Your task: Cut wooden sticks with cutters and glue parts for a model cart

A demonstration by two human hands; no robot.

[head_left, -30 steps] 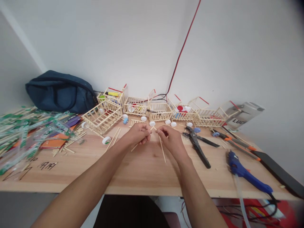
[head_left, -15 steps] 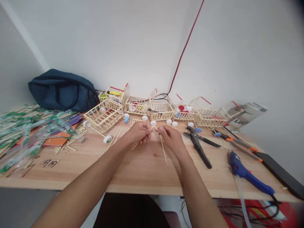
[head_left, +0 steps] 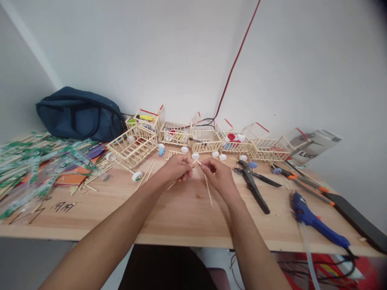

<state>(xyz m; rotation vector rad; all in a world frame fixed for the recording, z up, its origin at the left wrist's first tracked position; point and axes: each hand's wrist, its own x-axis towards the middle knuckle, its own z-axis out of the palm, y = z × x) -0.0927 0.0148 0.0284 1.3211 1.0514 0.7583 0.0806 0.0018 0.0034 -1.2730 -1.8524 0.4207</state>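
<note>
Over the middle of the wooden table, my left hand point(head_left: 180, 167) pinches a thin wooden stick whose tail end point(head_left: 172, 185) shows below the fingers. My right hand point(head_left: 218, 173) is closed on a second wooden stick point(head_left: 208, 191), which slants down towards the table. The tips of the two sticks point(head_left: 196, 161) meet in the gap between my hands. Just behind stand several small carts built of wooden sticks point(head_left: 206, 141), with white round wheels and red handles. More loose sticks point(head_left: 148, 173) lie left of my left hand.
Black cutting pliers point(head_left: 252, 187), a blue glue gun point(head_left: 317, 225) and orange-and-grey tools point(head_left: 311, 187) lie on the right. At left are stick bundles in green-and-clear wrappers point(head_left: 33, 169) and a dark blue bag point(head_left: 80, 114). A grey-and-white box point(head_left: 317, 147) leans at the back right.
My right hand has shifted very slightly at the stick tips, its fingers lifting a little. My left hand and the sticks stay nearly in place.
</note>
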